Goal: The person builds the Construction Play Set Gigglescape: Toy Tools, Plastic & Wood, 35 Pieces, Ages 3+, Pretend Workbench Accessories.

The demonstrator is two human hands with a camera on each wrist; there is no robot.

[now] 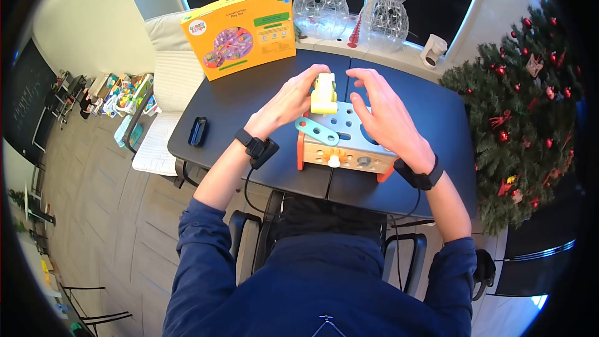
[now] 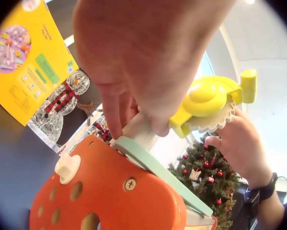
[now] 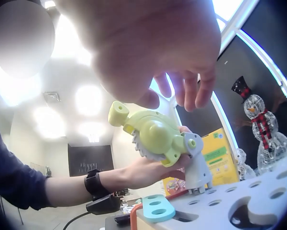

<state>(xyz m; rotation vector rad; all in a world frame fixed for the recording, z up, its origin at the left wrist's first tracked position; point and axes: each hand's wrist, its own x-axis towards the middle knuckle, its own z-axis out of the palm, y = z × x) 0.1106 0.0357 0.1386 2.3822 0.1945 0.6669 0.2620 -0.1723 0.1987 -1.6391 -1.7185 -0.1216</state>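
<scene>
A yellow-green toy circular saw (image 1: 324, 93) with a toothed pale blade stands upright above the toy workbench (image 1: 355, 157). It joins a grey bracket (image 3: 197, 163), whose pegs meet the holes of the bench's grey top. My left hand (image 1: 288, 103) pinches this bracket between thumb and fingers, low beside the saw. My right hand (image 1: 388, 118) hovers on the other side of the saw with relaxed fingers and nothing in them. Below the left hand, a teal strip with holes (image 3: 159, 209) lies across the bench top's left corner. A white knob (image 2: 68, 168) sticks out of the bench's side.
A yellow play-set box (image 1: 249, 31) stands at the table's back left. A dark open case (image 1: 198, 131) lies near the left edge. Wire snowmen (image 1: 321, 6) stand on the sill behind, and a decorated tree (image 1: 518, 112) is at the right. Cables hang from both wrist cameras.
</scene>
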